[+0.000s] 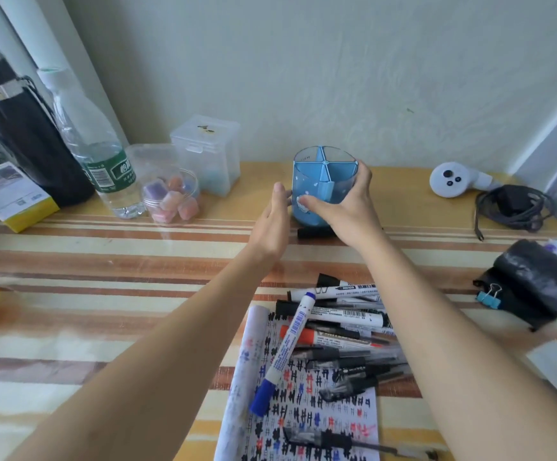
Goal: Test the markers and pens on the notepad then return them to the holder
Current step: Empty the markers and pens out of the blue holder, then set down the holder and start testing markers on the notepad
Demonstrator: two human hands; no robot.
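The pen holder (323, 184) stands at the back of the worktop (104, 294), with the left hand (272, 224) just beside it and the right hand (346, 211) around it. Markers and pens (337, 327) lie heaped on the notepad (303, 410) in front. A jar (172, 197), plastic box (207, 158) and water bottle (101, 154) stand to the left.

Soft, even daylight with faint shadows. Mild sheen on the striped tablecloth (104, 261). Wide-angle bending at the frame edges. The black roll (543, 277) at right is blurred; the centre is sharp.

One holder (318, 183), one notepad (346, 424), one water bottle (101, 154), one binder clip (489, 296)
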